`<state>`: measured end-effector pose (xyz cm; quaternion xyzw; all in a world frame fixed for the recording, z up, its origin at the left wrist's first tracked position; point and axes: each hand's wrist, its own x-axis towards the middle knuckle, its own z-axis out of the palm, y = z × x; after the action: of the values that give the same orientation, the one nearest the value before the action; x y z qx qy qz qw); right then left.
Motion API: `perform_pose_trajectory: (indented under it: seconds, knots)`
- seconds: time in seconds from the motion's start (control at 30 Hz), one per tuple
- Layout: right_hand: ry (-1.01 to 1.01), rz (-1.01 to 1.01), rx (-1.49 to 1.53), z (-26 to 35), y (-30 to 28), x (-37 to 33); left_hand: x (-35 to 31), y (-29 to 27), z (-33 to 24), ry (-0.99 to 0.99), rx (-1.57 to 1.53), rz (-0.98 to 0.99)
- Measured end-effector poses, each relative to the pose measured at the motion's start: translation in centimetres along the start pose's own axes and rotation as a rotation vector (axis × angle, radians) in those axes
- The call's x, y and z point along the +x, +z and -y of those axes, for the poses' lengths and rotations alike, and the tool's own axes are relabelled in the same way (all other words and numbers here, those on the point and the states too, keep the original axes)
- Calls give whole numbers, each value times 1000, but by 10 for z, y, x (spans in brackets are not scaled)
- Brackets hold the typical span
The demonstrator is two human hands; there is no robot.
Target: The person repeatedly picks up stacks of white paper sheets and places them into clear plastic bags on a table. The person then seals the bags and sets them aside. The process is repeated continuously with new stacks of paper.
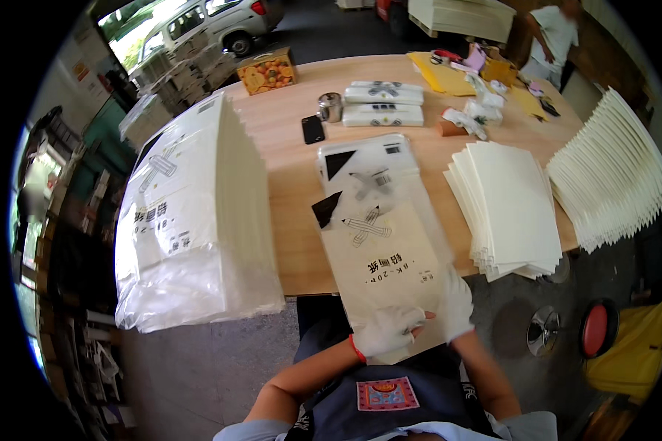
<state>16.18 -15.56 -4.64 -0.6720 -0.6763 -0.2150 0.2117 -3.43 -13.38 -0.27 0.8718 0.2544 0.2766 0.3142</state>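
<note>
While both gloved hands, left (pixel 387 331) and right (pixel 454 305), grip the clear-sleeved paper pack (pixel 382 250) at the tabletop (pixel 294 184) edge, bare sheets (pixel 507 206) beside it remain unbagged.

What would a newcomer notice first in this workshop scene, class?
First, the two gloved hands, left hand and right hand, gripping a clear bag of paper at the near edge of the table. Next, the tall stack of bags to the left. Then the fanned white sheets on the right.
</note>
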Motion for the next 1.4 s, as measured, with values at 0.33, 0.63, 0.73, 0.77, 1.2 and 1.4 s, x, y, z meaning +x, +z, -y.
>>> perform_pose_trajectory:
  seconds: [0.33, 0.63, 0.73, 0.77, 1.2, 1.4]
  knots:
    - [14, 700, 87, -13, 2, 5, -59, -38, 101, -564, 442, -580]
    - [-18, 1519, 240, 1, -114, -39, -159, -38, -25, -493, 258, -272]
    - [-6, 1780, 573, -38, -94, 5, -142, -41, -19, -405, 315, -386]
    - [274, 1722, 699, -54, -70, 5, -135, -44, -16, -396, 322, -425]
    - [1053, 516, 1845, 36, 49, -1, -152, -89, 41, -646, 617, -536]
    - [1076, 410, 1723, 54, 65, 42, -128, -16, 32, -745, -1000, -644]
